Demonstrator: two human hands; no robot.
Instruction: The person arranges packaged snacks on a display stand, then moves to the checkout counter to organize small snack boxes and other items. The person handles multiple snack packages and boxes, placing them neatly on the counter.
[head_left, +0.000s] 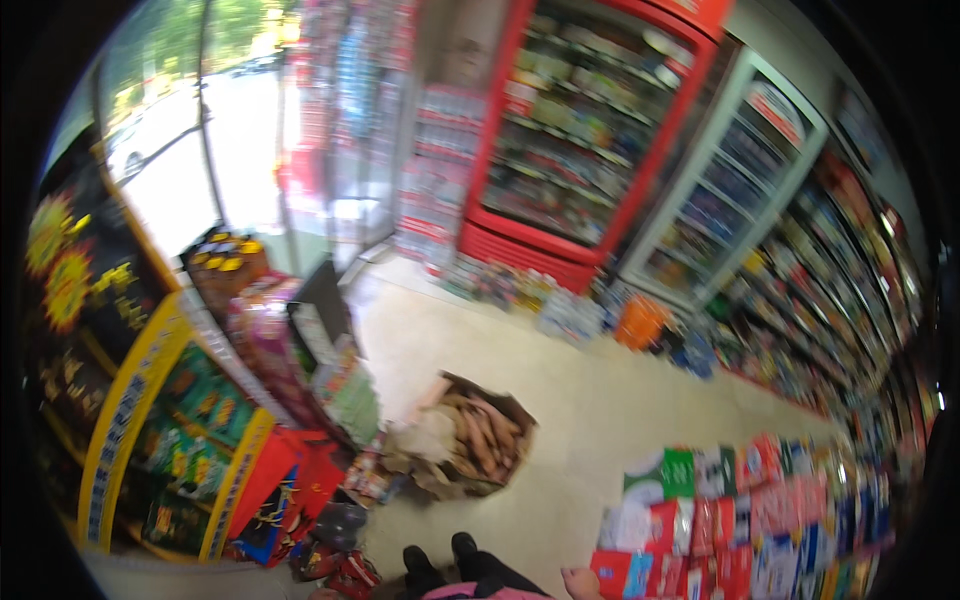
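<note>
My right hand (581, 583) hangs low at the bottom edge, beside a stack of red, white and blue packaged goods (712, 517). Its fingers look curled, but whether they hold anything is unclear. Only a sliver of my left hand (324, 594) shows at the lower rim, close to shiny red packages (352, 576). On the floor before my feet stands an uncovered cardboard box (523, 442). Long brownish pieces that look like root vegetables (484, 435) fill it, with crumpled brown paper (424, 442) at its left side. The view is blurred.
A red drinks fridge (525, 259) and a pale glass-door fridge (720, 195) line the far wall. Bottles and an orange bag (641, 322) sit at their feet. Shelves (825, 285) run along the right. A yellow-edged display rack (135, 420) stands left, near the glass doorway (247, 172).
</note>
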